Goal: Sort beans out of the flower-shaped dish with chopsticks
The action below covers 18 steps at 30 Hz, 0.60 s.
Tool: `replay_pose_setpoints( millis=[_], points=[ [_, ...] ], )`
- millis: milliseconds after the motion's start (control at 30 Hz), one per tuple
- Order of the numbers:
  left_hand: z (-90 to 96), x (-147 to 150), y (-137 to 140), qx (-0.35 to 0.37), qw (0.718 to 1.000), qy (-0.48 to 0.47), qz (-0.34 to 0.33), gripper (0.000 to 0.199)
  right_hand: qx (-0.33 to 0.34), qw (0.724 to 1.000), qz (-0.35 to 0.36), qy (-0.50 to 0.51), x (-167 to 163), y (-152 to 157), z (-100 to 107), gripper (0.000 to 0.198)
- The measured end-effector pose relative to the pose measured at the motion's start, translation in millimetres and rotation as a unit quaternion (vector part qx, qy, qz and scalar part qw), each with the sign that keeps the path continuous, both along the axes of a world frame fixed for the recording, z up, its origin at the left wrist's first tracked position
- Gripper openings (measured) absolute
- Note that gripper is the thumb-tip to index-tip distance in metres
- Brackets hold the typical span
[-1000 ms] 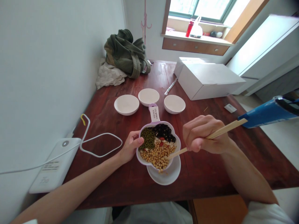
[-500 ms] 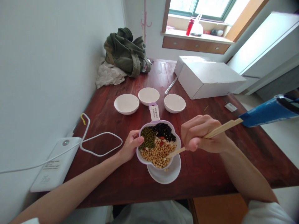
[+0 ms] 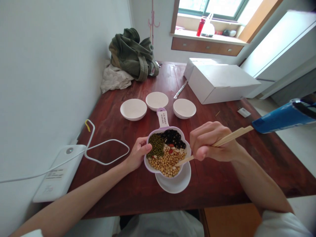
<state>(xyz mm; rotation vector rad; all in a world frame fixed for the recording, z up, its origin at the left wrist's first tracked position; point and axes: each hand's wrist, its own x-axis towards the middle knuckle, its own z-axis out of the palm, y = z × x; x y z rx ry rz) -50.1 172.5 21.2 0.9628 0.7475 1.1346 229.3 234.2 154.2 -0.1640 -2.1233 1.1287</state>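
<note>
My left hand (image 3: 140,153) grips the left rim of a flower-shaped, lilac-edged dish (image 3: 163,121) whose labelled handle points away from me. Inside lie green mung beans (image 3: 156,144), black beans (image 3: 172,137), yellow soybeans (image 3: 165,162) and a few red and white pieces. Partly beneath the dish, near me, is a white bowl (image 3: 175,187). My right hand (image 3: 209,141) is closed around wooden chopsticks (image 3: 232,136), their tips among the soybeans at the dish's lower right. Three white bowls, the left one (image 3: 133,110), the middle one (image 3: 157,101) and the right one (image 3: 184,109), stand beyond the handle.
A white box (image 3: 222,82) sits at the back right, a green bag (image 3: 133,54) on cloth at the back left. A white power strip (image 3: 59,174) with a looped cable (image 3: 107,163) lies left. A blue object (image 3: 283,117) juts in at right, close to the chopsticks' rear ends.
My right hand and the chopsticks have shifted slightly left, with the tips still in the soybeans. My left hand keeps its hold on the dish.
</note>
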Motion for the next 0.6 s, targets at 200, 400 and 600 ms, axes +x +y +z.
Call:
replay_pose_setpoints(
  millis=[200, 400, 600],
  points=[
    [0.1, 0, 0, 0.001, 1.000, 0.002, -0.001, 0.066, 0.008, 1.000, -0.006, 0.007, 2, 0, 4, 0.043],
    [1.3, 0, 0, -0.006, 1.000, 0.004, 0.003, 0.068, 0.016, 0.999, 0.025, 0.011, -7, -3, -7, 0.041],
    [0.2, 0, 0, -0.006, 1.000, -0.007, 0.000, 0.063, 0.028, 0.999, -0.011, 0.022, 1, -1, 6, 0.038]
  ],
)
